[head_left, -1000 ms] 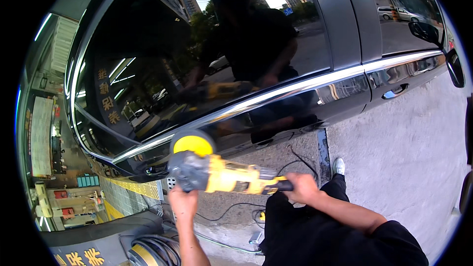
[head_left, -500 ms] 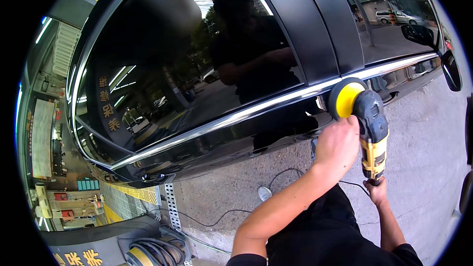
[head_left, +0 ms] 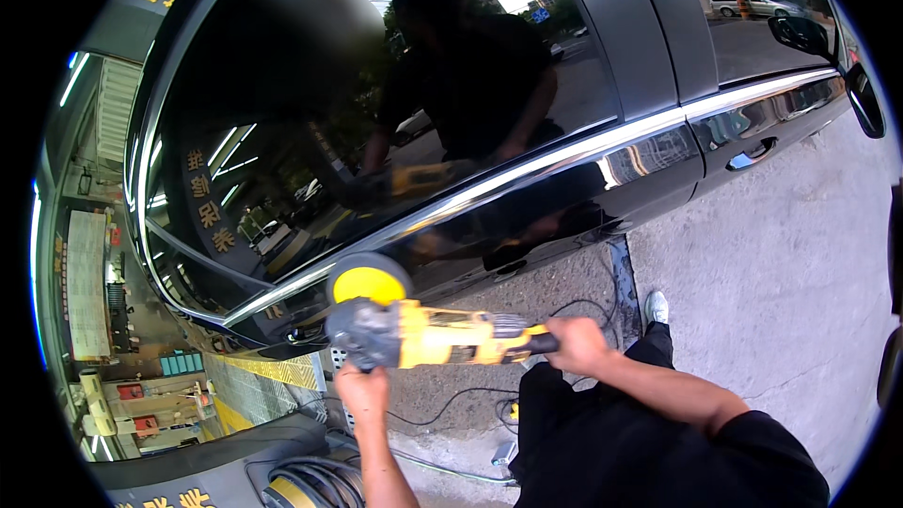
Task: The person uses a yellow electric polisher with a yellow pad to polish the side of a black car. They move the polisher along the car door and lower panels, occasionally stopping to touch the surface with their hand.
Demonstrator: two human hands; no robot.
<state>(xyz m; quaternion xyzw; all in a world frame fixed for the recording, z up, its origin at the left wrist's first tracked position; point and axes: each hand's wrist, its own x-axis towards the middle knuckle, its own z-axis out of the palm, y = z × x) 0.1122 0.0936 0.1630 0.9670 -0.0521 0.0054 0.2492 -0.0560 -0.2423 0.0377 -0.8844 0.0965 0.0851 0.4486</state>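
Observation:
A yellow-and-black car polisher (head_left: pixel 451 336) lies nearly level across the view, held in both my hands. My left hand (head_left: pixel 363 393) is closed at its dark front head, the fingers partly hidden behind it. Around the narrow black rear end my right hand (head_left: pixel 576 343) is wrapped. The round pad (head_left: pixel 370 282), yellow with a dark rim, meets the upper part of the black car's rear door (head_left: pixel 489 235), just under the chrome window trim (head_left: pixel 451 202); whether it presses on the paint cannot be told. The dark rear window (head_left: pixel 282 132) mirrors my body and arms.
A door handle (head_left: pixel 752 154) and a side mirror (head_left: pixel 865 99) stick out farther right. Black cord (head_left: pixel 442 404) trails over the concrete floor (head_left: pixel 715 292). At lower left sits a coiled hose or cable reel (head_left: pixel 306 484). Beyond the car's end is a workshop with shelves (head_left: pixel 155 404).
The polisher has swept left along the door toward the car's rear and turned from upright to nearly level. Both hands moved left with it, my left hand now at its head's near side.

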